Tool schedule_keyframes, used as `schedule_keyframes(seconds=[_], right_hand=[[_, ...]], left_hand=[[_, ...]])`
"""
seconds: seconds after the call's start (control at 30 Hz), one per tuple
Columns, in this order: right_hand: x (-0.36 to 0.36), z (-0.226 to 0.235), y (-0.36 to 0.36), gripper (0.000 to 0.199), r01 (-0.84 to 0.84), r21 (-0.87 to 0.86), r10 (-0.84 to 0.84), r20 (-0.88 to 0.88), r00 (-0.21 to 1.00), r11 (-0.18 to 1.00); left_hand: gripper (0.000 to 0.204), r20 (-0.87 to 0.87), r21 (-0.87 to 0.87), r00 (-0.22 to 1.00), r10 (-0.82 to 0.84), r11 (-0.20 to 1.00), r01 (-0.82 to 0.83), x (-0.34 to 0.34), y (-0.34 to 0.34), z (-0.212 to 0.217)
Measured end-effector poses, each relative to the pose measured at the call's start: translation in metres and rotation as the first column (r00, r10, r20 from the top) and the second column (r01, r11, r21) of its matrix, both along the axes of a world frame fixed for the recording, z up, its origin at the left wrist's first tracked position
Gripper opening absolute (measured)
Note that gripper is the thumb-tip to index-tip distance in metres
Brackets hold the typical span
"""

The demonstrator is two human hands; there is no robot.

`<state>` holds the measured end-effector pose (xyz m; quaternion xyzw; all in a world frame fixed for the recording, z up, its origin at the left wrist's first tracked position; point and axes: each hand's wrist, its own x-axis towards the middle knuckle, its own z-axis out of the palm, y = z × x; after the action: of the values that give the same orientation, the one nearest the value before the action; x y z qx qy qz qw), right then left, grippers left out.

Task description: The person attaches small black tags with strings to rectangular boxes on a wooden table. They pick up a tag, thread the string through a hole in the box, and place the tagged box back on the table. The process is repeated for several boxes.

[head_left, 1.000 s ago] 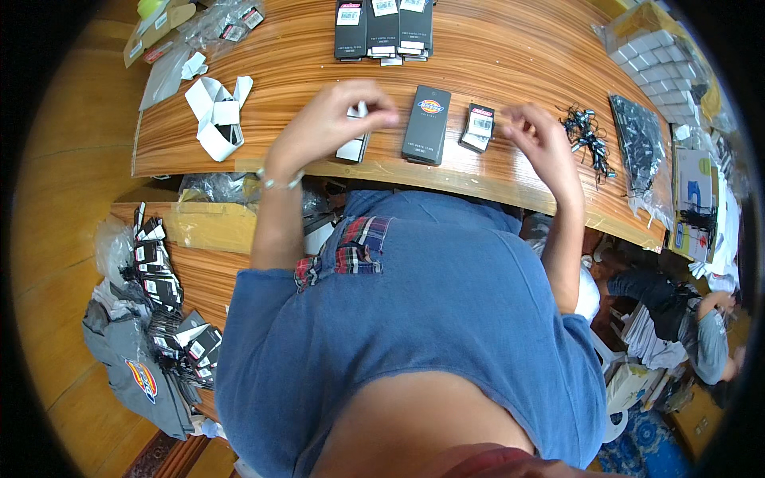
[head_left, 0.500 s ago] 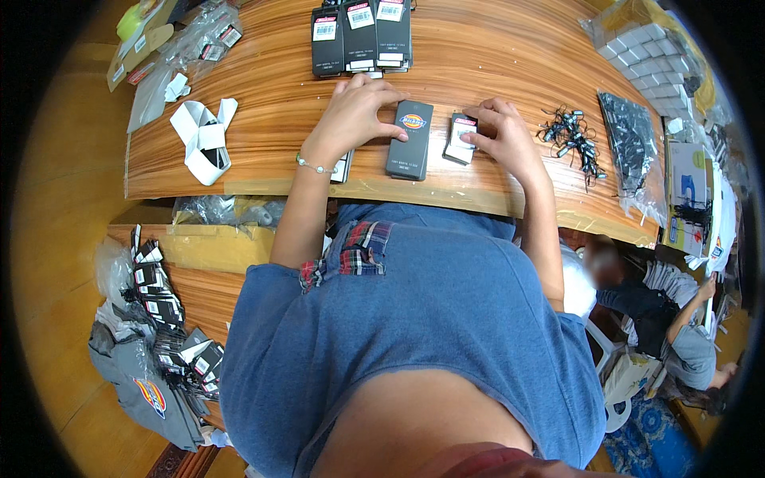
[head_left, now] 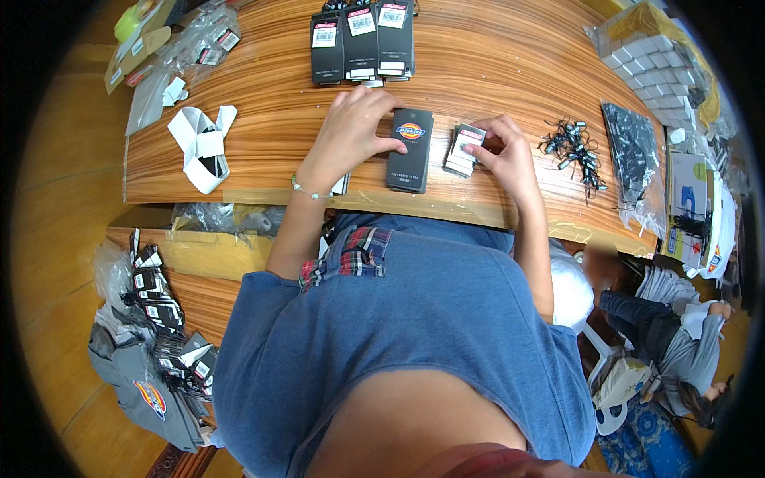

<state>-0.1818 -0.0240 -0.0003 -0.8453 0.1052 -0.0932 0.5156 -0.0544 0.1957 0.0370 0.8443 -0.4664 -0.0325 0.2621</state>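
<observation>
Where the wooden table [head_left: 494, 88] spreads, both hands touch dark packets [head_left: 410, 149].

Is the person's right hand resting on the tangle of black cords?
No: the right hand is on a small stack of tags, while the tangle of black cords lies apart, further right on the wooden table.

Two bare forearms rising from the lower frame toward upper centre, left hand [head_left: 351, 131] palm down with fingers spread and thumb extended rightward, thin bracelet on its wrist, right hand [head_left: 504, 155] curled, fingertips pinched together, elbows bent outward
</observation>
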Motion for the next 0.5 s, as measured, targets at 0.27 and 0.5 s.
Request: schedule_keyframes(seconds=[0.27, 0.5], right_hand=[[-0.001, 0.014, 0.009, 0.023, 0.089, 0.14, -0.078, -0.078, 0.994, 0.986], [-0.006, 0.026, 0.024, 0.017, 0.017, 0.492, -0.038, 0.033, 0.999, 0.871]], left_hand=[[0.018, -0.883, -0.316, 0.446, -0.147, 0.889, -0.333, -0.011, -0.005, -0.003], [0.015, -0.834, -0.299, 0.55, -0.047, 0.876, -0.378, -0.013, -0.01, -0.003]])
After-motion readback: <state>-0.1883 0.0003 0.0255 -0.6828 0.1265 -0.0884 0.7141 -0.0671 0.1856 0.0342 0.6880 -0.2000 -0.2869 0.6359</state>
